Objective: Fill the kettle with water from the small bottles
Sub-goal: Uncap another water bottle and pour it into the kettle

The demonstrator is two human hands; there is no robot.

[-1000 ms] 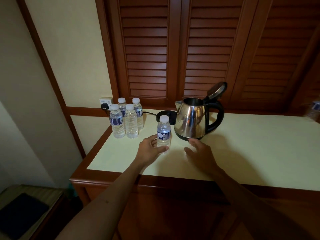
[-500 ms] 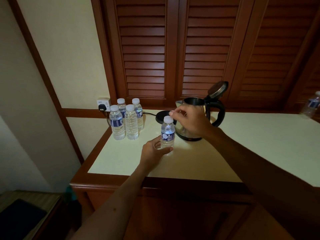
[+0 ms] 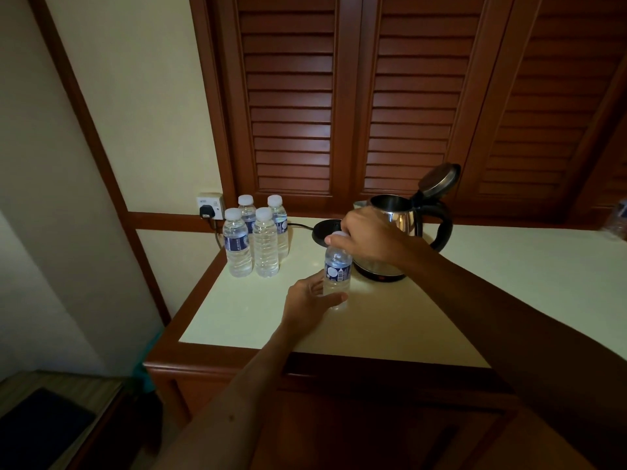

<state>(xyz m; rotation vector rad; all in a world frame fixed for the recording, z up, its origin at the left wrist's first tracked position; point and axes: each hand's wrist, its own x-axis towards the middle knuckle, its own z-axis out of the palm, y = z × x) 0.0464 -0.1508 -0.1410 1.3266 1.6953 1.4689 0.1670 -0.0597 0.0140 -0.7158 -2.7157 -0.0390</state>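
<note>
1. One small clear plastic water bottle with a blue label (image 3: 337, 271) stands upright on the pale cream tabletop (image 3: 424, 310), near its front-left area and just in front of the kettle.
2. The left hand (image 3: 310, 300) grips the lower body of this bottle, with the fingers and thumb curled round it close to the tabletop.
3. The right hand (image 3: 368, 237) reaches over from the right; its fingers are curled round the white screw cap (image 3: 336, 236), which sits on the bottle neck.
4. The polished stainless-steel electric kettle with a black handle (image 3: 402, 218) stands on the tabletop, off its base. Its hinged lid (image 3: 439, 179) is tilted up and open. The right hand covers part of the kettle body.
5. The round black power base (image 3: 324, 228) lies to the left of the kettle, partly hidden by the right hand. Its black cord (image 3: 300, 226) runs left toward the white wall socket with a black plug (image 3: 209, 207).
6. Four further small capped water bottles (image 3: 256, 237) stand upright in a tight cluster at the rear-left corner of the tabletop, well apart from the held bottle.
7. Brown louvred wooden doors (image 3: 339, 106) fill the wall behind the tabletop.
</note>
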